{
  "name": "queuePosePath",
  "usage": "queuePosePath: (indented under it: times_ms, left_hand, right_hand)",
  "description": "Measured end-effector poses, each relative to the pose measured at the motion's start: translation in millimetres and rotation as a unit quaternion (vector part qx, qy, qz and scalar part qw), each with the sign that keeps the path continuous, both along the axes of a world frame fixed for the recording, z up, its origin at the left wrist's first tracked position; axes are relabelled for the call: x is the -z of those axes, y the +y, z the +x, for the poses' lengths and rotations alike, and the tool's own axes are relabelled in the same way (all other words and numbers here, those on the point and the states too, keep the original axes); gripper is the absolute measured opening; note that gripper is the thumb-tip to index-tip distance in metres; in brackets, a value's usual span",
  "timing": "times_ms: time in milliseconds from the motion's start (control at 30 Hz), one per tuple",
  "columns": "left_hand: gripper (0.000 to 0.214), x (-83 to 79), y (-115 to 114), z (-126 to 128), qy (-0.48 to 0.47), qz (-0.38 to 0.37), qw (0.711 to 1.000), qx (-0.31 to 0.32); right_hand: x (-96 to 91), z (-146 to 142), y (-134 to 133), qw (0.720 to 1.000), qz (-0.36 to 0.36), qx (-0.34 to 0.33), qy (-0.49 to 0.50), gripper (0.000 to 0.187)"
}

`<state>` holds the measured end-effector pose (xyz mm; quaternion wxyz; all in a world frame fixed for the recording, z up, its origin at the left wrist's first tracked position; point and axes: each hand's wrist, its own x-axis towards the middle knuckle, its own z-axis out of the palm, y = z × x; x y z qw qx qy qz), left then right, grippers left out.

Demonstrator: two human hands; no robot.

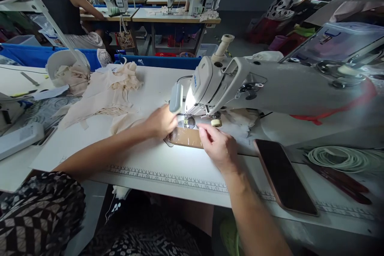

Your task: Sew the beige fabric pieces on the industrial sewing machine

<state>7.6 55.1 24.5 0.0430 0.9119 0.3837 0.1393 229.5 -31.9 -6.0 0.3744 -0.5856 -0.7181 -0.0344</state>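
Note:
A JUKI sewing machine (207, 84) stands before me, its lamp lighting the needle area and presser foot (189, 122). My left hand (163, 122) is bent just left of the needle, slightly blurred, with its fingers partly behind a grey guard (176, 98). Right of the presser foot, my right hand (220, 146) is closed, thumb and forefinger pinched together. Whatever lies in that pinch is too small to make out. Between my hands is a brown, shiny plate (186, 137) on the machine bed. No fabric can be made out under the foot.
Beige fabric pieces (102, 96) lie left of my left hand. A phone (285, 176), dark red snips (342, 182) and a coil of pale cord (339, 158) lie at right. A printed ruler (168, 179) runs along the front edge. Another person (64, 12) sits beyond.

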Motion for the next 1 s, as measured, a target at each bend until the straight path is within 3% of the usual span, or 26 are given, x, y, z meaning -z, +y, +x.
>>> queuePosePath:
  times_ms: [67,133,200,267,333,400,433,500,567,633,700,767,833,867,1000]
  left_hand:
    - [0.02,-12.7,6.3,-11.1,0.027,-0.033,0.995,-0.094]
    - [0.015,-21.4,9.3,-23.3,0.062,-0.053,0.987,-0.14]
    - [0.014,-24.5,7.2,-35.5,0.083,-0.083,0.983,-0.143]
    - [0.017,-23.4,0.3,-48.1,0.075,-0.124,0.98,-0.135]
    - [0.019,-20.9,-10.4,-62.9,0.045,-0.163,0.978,-0.119]
    - [0.021,-19.9,-23.7,-82.2,0.002,-0.198,0.976,-0.088]
    - [0.022,-20.3,-31.3,-94.0,-0.024,-0.225,0.971,-0.074]
    - [0.027,-23.0,-48.6,-122.3,-0.083,-0.309,0.945,-0.064]
    - [0.032,-26.8,-69.2,-156.3,-0.132,-0.421,0.895,-0.067]
    - [0.038,-29.5,-93.1,-193.6,-0.152,-0.519,0.839,-0.058]
    - [0.041,-28.9,-118.7,-229.7,-0.157,-0.581,0.796,-0.057]
    - [0.042,-23.3,-142.4,-258.7,-0.155,-0.613,0.772,-0.067]
    - [0.042,-11.1,-159.9,-275.3,-0.138,-0.617,0.769,-0.093]
    - [0.042,-2.4,-165.4,-278.1,-0.127,-0.611,0.774,-0.107]
    - [0.045,46.8,-168.6,-260.0,-0.092,-0.555,0.817,-0.122]
  right_hand:
    - [-8.8,-11.9,-4.0,0.997,0.017,-0.064,-0.034,0.03]
    - [-18.7,-29.4,-9.5,0.988,0.004,-0.135,-0.078,0.032]
    - [-25.2,-50.7,-17.4,0.971,-0.028,-0.198,-0.13,0.04]
    - [-25.8,-72.4,-28.2,0.954,-0.065,-0.244,-0.161,0.064]
    - [-20.7,-90.8,-41.9,0.943,-0.091,-0.274,-0.163,0.092]
    - [-12.6,-103.7,-58.5,0.944,-0.089,-0.279,-0.154,0.099]
    - [-8.3,-107.9,-67.8,0.948,-0.078,-0.27,-0.148,0.091]
    - [-1.1,-112.7,-88.1,0.959,-0.038,-0.249,-0.129,0.053]
    - [3.8,-113.9,-110.0,0.966,0.002,-0.247,-0.078,0.02]
    - [7.3,-112.3,-131.1,0.96,0.001,-0.28,0.022,0.021]
    - [12.9,-108.5,-148.9,0.931,-0.084,-0.322,0.149,0.021]
    - [24.5,-103.2,-161.2,0.881,-0.23,-0.321,0.262,0.019]
    - [44.2,-97.4,-167.2,0.838,-0.35,-0.253,0.333,0.021]
    - [56.5,-94.5,-167.9,0.831,-0.377,-0.209,0.352,0.024]
    - [107.7,-85.7,-158.5,0.881,-0.342,-0.109,0.308,0.037]
